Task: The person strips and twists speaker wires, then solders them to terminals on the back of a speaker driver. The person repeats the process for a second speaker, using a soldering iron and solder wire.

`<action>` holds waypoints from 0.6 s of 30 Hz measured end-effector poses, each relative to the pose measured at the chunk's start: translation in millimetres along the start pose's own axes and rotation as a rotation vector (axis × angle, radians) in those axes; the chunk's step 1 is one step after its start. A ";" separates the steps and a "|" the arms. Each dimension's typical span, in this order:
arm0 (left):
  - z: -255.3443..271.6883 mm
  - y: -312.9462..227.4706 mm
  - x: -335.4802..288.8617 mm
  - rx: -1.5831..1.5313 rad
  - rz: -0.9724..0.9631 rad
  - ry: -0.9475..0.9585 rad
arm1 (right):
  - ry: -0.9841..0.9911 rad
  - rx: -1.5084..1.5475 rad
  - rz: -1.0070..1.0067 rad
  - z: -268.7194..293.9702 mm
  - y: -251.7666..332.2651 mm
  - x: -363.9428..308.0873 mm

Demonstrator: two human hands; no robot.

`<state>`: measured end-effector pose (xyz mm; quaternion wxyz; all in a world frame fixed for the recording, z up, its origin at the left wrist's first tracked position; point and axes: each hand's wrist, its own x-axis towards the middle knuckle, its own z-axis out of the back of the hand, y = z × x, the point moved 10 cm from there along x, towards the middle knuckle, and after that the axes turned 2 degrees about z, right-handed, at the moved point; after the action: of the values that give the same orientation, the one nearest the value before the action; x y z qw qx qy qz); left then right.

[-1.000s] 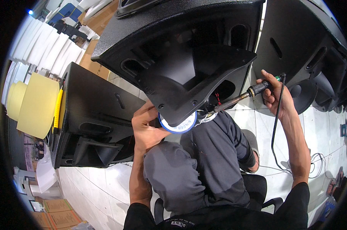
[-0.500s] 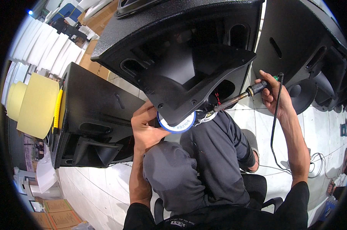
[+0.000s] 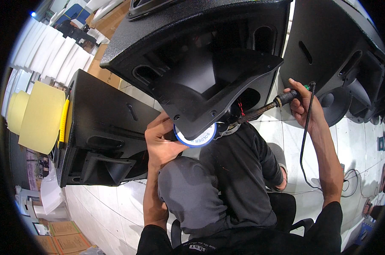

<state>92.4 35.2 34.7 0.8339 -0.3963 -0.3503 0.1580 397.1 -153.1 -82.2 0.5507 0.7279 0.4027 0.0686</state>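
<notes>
My left hand point(image 3: 162, 142) is closed on a round solder spool point(image 3: 200, 138) with a blue rim and white label, under the near edge of a black speaker horn point(image 3: 220, 95). Part of the spool is hidden by the horn. In my right hand point(image 3: 305, 104) is a soldering iron point(image 3: 260, 111), gripped by its dark handle and pointing left and toward me. Its tip reaches a dark round part point(image 3: 227, 131) behind the horn, above my lap; whether they touch I cannot tell. Thin red wires point(image 3: 242, 108) run close by, at the cabinet opening.
A black speaker cabinet point(image 3: 188, 25) stands in front of me, with another cabinet point(image 3: 103, 110) to the left and one point(image 3: 316, 38) to the right. The iron's black cord point(image 3: 302, 148) hangs to the tiled floor. A yellow-handled tool point(image 3: 64, 123) and tape rolls point(image 3: 41, 117) sit at left.
The iron's tip has shifted very slightly, and the light patch by it has grown darker. Both hands keep nearly the same place and hold.
</notes>
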 end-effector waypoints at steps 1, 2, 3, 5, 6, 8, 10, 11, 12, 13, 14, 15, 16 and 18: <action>-0.6 -0.9 0.6 0.004 0.012 0.000 | -0.007 -0.007 0.002 0.4 0.5 -0.4; -0.9 -3.0 1.0 0.010 0.024 -0.002 | -0.005 0.000 -0.010 0.0 -0.8 -0.2; -0.9 -3.4 1.1 0.016 0.036 -0.003 | -0.004 0.006 -0.023 -0.3 -2.0 0.2; -1.0 -4.8 1.8 0.015 0.012 0.010 | -0.003 0.016 -0.044 -0.2 -4.6 0.5; -1.0 -5.0 1.9 0.019 0.010 0.012 | -0.003 0.018 -0.051 0.4 -6.3 1.0; -0.9 -5.0 1.4 0.030 0.019 0.008 | -0.005 0.023 -0.057 0.3 -7.7 0.9; -0.4 -4.4 0.7 0.038 0.015 0.015 | -0.008 0.026 -0.053 -0.8 -8.1 -0.3; -0.4 -2.5 0.6 0.035 0.001 0.028 | -0.010 0.029 -0.047 0.4 -8.9 -0.3; -1.2 -1.6 0.7 0.033 -0.013 0.042 | -0.011 0.031 -0.041 2.2 -10.9 0.5; -1.5 -0.6 1.1 0.016 -0.010 0.041 | -0.013 0.033 -0.034 3.5 -11.8 1.2; -1.5 0.3 1.3 0.000 -0.006 0.040 | -0.015 0.035 -0.045 3.7 -13.3 1.5; -1.5 0.9 1.5 -0.016 -0.003 0.039 | -0.017 0.037 -0.055 3.8 -14.5 1.7; -1.8 0.9 1.8 -0.016 -0.003 0.039 | -0.020 0.040 -0.065 4.1 -15.8 1.8; -1.6 -0.3 1.9 -0.015 -0.005 0.039 | -0.017 0.048 -0.068 3.7 -17.3 1.9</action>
<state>94.9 35.2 35.2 0.8378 -0.4048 -0.3362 0.1453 391.5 -153.4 -99.1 0.5385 0.7274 0.4240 0.0339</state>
